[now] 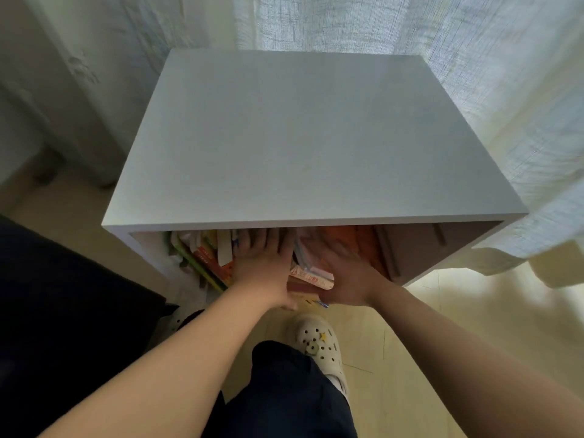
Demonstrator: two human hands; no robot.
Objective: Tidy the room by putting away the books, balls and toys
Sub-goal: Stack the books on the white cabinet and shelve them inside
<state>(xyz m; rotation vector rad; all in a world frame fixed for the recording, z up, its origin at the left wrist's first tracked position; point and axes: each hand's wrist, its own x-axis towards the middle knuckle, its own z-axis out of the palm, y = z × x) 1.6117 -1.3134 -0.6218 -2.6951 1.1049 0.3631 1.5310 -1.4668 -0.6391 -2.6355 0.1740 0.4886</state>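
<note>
A white open-fronted shelf unit (309, 137) stands on the floor, seen from above. Several thin colourful books (311, 275) stand in its compartment, leaning to the left. My left hand (267, 267) lies flat with straight fingers against the left side of the middle books. My right hand (341, 273) presses its palm and spread fingers on their right side; it is motion-blurred. The books' lower ends stick out at the front between both hands. More books (205, 254) lean at the compartment's left end. The fingertips of both hands are hidden under the shelf top.
Pale curtains (474, 58) hang behind and to the right of the shelf, draping onto the wooden floor (458, 311). My foot in a white clog (319, 346) is just before the shelf. A dark piece of furniture (63, 311) fills the left foreground.
</note>
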